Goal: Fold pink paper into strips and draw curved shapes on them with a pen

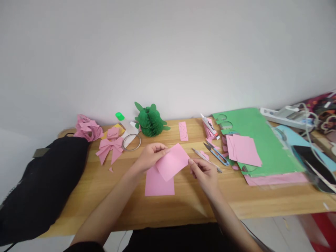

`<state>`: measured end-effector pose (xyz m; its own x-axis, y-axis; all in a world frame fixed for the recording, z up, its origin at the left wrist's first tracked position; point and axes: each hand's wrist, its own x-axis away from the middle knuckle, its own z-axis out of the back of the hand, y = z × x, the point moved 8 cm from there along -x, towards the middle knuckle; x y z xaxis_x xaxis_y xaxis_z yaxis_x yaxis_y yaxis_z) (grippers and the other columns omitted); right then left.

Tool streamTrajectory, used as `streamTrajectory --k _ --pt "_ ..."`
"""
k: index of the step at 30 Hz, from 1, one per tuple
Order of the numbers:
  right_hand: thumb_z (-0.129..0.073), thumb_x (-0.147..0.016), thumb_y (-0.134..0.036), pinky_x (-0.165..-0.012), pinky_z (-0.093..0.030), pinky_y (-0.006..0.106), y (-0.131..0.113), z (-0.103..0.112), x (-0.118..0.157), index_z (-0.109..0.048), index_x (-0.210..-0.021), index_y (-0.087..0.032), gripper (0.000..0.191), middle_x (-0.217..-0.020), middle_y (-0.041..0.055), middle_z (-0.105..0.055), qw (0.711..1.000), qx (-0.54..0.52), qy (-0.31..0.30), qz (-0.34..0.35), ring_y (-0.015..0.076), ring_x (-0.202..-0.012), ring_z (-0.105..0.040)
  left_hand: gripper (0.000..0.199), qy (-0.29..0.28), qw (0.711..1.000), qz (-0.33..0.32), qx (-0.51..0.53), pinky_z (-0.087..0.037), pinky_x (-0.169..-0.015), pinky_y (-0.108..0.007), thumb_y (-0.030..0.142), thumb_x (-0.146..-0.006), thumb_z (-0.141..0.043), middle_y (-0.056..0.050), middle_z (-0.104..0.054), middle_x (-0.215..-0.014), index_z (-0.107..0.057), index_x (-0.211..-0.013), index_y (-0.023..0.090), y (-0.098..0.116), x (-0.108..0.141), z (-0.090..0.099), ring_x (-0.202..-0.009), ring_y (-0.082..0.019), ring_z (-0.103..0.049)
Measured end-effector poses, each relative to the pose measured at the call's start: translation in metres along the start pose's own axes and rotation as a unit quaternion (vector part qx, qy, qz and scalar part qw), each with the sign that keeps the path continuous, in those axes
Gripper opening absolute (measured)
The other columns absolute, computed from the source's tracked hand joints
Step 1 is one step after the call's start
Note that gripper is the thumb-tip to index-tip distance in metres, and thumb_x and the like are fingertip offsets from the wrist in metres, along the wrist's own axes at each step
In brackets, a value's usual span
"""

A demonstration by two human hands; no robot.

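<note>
A square of pink paper (173, 162) is held tilted above the table between my two hands. My left hand (152, 155) pinches its left corner, thumb on top. At the right corner, the thumb and fingers of my right hand (203, 169) are closed on the same sheet. Below it, a second pink paper square (159, 185) lies flat on the wood, partly covered by the held one. Just beyond my right hand are a pen (197, 153) and blue-handled thread snips (217, 153).
A green paper honeycomb figure (151, 120), a glue stick (123, 120), a pink paper bow (110, 147) and a metal ring (131, 142) stand or lie behind. Pink squares (246, 150) rest on green sheets (273, 147) at right, near a glue tube (210, 126). A black bag (49, 178) fills the left.
</note>
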<state>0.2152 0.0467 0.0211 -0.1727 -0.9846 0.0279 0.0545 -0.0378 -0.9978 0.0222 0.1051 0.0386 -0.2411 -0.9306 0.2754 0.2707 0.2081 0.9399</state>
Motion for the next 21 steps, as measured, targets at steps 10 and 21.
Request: streamTrajectory --k 10,21 --pt "-0.067 -0.078 -0.046 -0.042 -0.036 0.024 -0.005 -0.002 0.006 -0.071 -0.067 -0.018 0.031 -0.047 -0.0018 -0.054 0.999 0.006 0.026 0.017 0.0107 -0.042 -0.045 0.023 0.030 0.999 -0.015 -0.029 -0.043 -0.062 -0.025 0.040 -0.072 -0.063 -0.002 -0.067 -0.074 -0.064 -0.074 0.018 0.013 0.003 0.003 -0.067 -0.014 -0.057" --pt "-0.069 -0.073 -0.042 -0.047 -0.038 0.025 0.000 0.003 0.007 -0.069 -0.065 -0.019 0.024 -0.051 -0.0009 -0.059 1.000 -0.010 -0.013 -0.005 0.0107 -0.046 -0.047 0.021 0.000 0.998 -0.029 -0.047 -0.041 -0.060 -0.025 0.038 -0.073 -0.060 -0.002 -0.066 -0.072 -0.063 -0.072 0.017 0.022 0.007 -0.003 -0.066 -0.014 -0.056"
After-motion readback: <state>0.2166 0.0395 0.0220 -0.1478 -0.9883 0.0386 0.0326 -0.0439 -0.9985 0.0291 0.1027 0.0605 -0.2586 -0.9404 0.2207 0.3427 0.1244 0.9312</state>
